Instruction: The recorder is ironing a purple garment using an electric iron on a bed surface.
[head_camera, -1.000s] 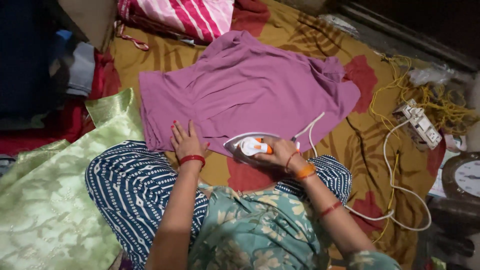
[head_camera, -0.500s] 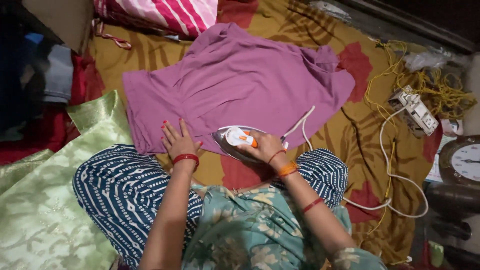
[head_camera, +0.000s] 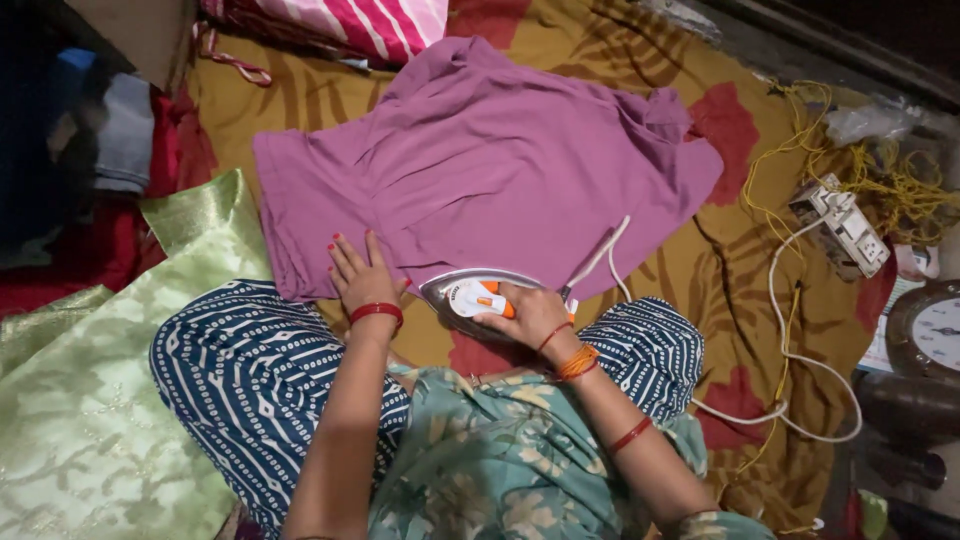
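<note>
A purple garment (head_camera: 480, 160) lies spread flat on a yellow and red patterned sheet (head_camera: 740, 250). My left hand (head_camera: 358, 275) rests flat on the garment's near hem, fingers apart. My right hand (head_camera: 530, 315) grips the handle of a white and orange electric iron (head_camera: 475, 295), which sits at the garment's near edge just right of my left hand. The iron's white cord (head_camera: 800, 350) runs off to the right. My crossed legs in blue patterned trousers (head_camera: 240, 370) are below both hands.
A white power strip (head_camera: 845, 225) lies among tangled yellow cord (head_camera: 890, 175) at the right. A clock face (head_camera: 935, 330) shows at the right edge. Green shiny fabric (head_camera: 90, 400) lies at the left, a striped pink cloth (head_camera: 380, 20) at the top.
The iron and my right hand have slid a little to the left along the garment's near edge. My left hand stays pressed on the hem. The camera view has shifted.
</note>
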